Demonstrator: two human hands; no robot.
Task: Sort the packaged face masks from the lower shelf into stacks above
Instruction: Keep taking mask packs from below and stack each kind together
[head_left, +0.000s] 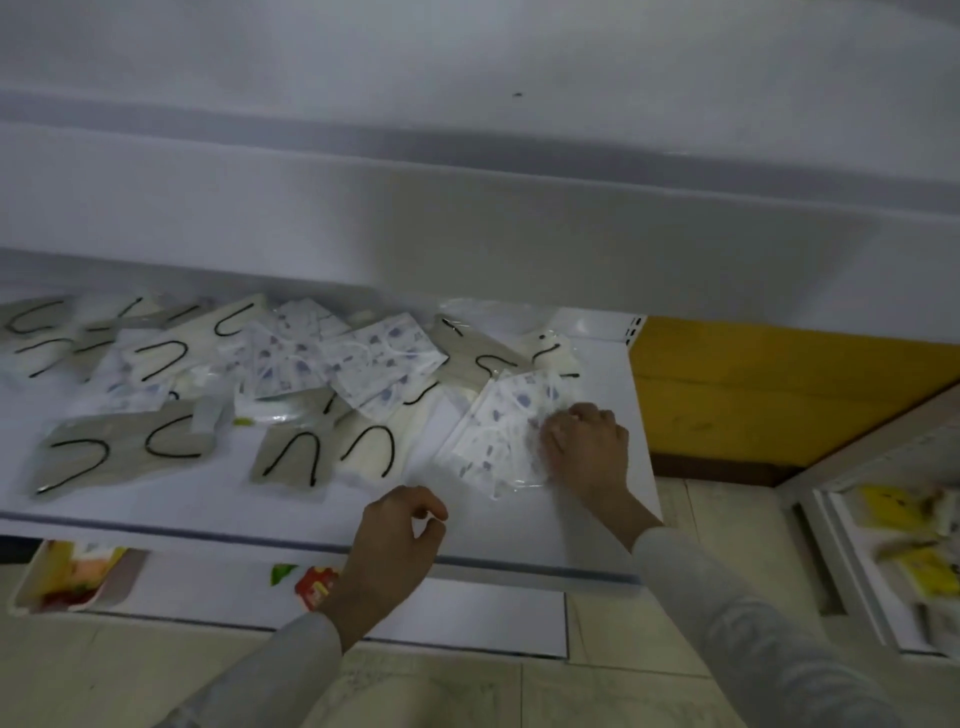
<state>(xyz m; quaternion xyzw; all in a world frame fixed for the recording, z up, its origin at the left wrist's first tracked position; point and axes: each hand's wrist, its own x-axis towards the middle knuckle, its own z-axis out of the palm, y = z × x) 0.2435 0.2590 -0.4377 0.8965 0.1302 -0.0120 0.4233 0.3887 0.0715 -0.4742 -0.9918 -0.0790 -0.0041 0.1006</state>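
White shelf (208, 514): patterned mask packet (493, 441) pinched under right grip (584, 447).

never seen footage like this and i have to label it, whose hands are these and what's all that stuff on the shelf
There is no machine here: one camera sits on a person's head and looks down, so the two hands are that person's own. The white shelf holds a loose spread of face masks in clear packets: grey masks with black ear loops, and white masks with blue prints. The right hand grips the edge of one blue-print packet near the shelf's right end. The left hand hovers over the front of the shelf, fingers loosely curled, holding nothing.
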